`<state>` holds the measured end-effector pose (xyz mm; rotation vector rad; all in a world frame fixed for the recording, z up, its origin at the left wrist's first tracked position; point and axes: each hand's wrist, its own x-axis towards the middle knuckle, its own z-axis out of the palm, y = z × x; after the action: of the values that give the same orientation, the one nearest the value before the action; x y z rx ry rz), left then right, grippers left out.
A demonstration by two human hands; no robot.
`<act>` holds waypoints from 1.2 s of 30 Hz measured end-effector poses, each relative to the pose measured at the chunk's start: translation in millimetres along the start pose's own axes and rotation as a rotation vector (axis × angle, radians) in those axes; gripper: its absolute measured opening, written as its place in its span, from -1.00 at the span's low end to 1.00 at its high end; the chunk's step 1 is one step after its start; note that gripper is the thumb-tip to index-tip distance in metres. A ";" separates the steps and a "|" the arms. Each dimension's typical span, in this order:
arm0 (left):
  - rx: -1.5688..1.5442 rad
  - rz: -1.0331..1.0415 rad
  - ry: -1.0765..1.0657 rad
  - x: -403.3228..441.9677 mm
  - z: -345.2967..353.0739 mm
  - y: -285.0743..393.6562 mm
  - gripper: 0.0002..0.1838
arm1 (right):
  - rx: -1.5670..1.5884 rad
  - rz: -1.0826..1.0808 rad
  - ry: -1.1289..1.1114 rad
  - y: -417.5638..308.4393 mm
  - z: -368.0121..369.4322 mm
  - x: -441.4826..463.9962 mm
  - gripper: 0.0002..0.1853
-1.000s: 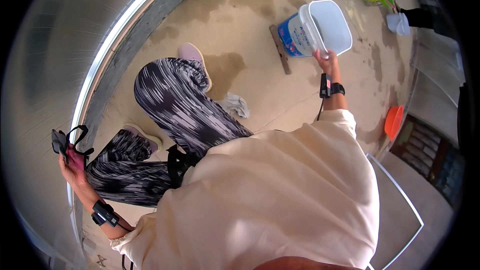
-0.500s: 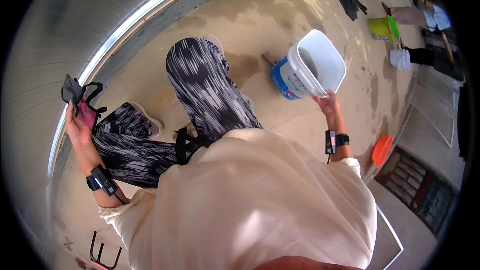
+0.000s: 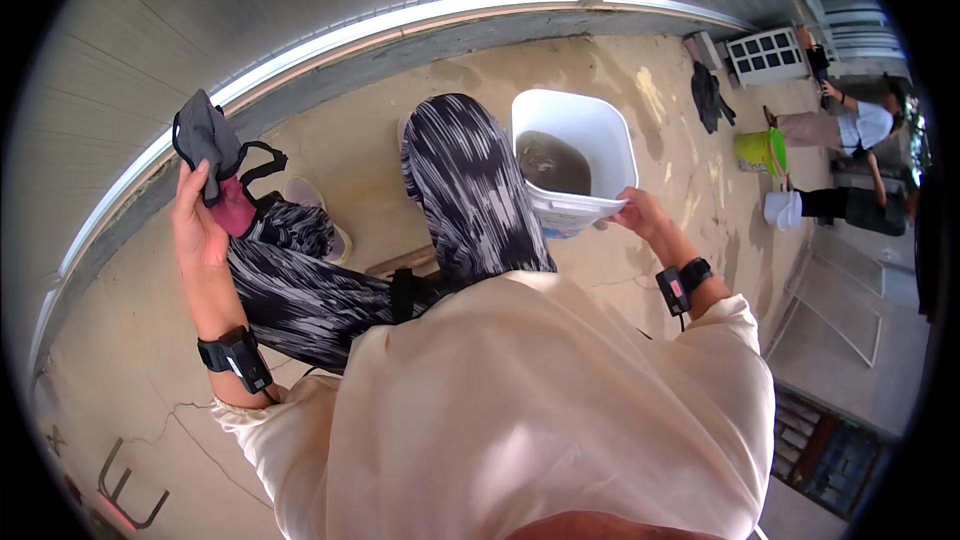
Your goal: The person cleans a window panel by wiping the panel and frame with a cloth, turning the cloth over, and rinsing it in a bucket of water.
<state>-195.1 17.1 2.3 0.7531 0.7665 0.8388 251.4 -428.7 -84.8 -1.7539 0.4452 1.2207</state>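
Observation:
My left hand holds up a grey and pink fabric item with black straps; its exact kind is unclear. The thumb side and palm show, while part of the fingers is behind the cloth. On the other side, my right hand is closed on the near rim of a white plastic bucket. Murky grey-brown water lies in its bottom. The bucket tilts with its mouth toward me, just beside my raised knee. Black straps with small boxes sit on both wrists.
A metal wall with a concrete kerb runs along the far side. Dark gloves or cloth lie on the ground. At right, two people are near a green bucket and a white bucket. A metal-legged stool is lower left.
The bucket has moved left, closer to my knee, and turned so its mouth and the water inside show. My left hand with the fabric item has shifted right in view. My head view has turned.

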 end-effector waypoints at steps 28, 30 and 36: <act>0.019 0.008 0.298 6.7 -12.4 -7.9 -0.50 | -0.125 0.046 -0.227 -2.1 57.7 152.9 -0.59; 0.018 0.024 0.329 6.3 -5.8 -6.4 -0.45 | -0.187 0.093 -0.267 -2.8 53.6 159.6 -0.58; -0.029 0.207 0.300 7.1 -7.4 2.7 -0.44 | -0.238 -0.156 -0.096 -36.8 46.8 147.3 -0.42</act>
<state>-198.9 26.3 -1.3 0.6960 0.9507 1.1654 317.6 -341.3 -199.9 -1.8806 0.1073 1.2801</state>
